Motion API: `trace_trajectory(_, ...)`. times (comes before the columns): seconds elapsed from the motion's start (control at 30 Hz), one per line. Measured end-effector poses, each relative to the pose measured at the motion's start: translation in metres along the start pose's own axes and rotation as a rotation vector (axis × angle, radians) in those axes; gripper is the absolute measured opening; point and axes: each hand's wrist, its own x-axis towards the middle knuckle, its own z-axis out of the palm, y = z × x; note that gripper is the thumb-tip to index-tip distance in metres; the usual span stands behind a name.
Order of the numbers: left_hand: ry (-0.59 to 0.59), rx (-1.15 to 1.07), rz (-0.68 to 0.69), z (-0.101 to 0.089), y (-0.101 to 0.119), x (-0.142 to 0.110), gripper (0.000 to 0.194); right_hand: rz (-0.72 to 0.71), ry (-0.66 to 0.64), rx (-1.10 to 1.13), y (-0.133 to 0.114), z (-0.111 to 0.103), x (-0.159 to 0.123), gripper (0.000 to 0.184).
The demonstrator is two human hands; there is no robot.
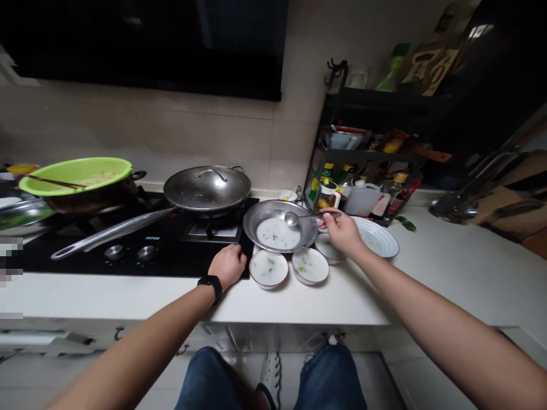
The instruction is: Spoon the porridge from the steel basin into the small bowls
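My right hand grips the handle of a metal ladle, whose bowl is over a wide steel basin. White, milky soup with dark bits lies in the basin. In front of it stand two small bowls of similar soup, a left bowl and a middle bowl. A third bowl is partly hidden by my right hand. My left hand rests closed at the stove's front right edge, left of the bowls; its fingers are curled under and whatever they may hold is hidden.
A lidded wok sits on the black stove, its long handle pointing left. Further left is a green colander with chopsticks. A white plate lies right of the basin. Behind it, a black rack holds bottles and jars.
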Motion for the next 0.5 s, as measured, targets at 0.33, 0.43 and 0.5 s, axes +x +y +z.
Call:
trace_trajectory(0.33, 0.001, -0.025, -0.022, -0.001, 0.002, 0.0, 0.019, 0.119, -0.139, 0.143, 0.015, 0.078, 0.016, 0.02)
trace_trajectory(0.43, 0.006, -0.036, -0.016, 0.0, 0.001, 0.0, 0.02, 0.345, -0.055, 0.243, 0.01, 0.075, 0.01, 0.007)
trace_trajectory(0.5, 0.007, -0.045, -0.021, 0.001, 0.0, 0.0, 0.02, 0.503, 0.02, 0.306, 0.006, 0.07, 0.006, 0.013)
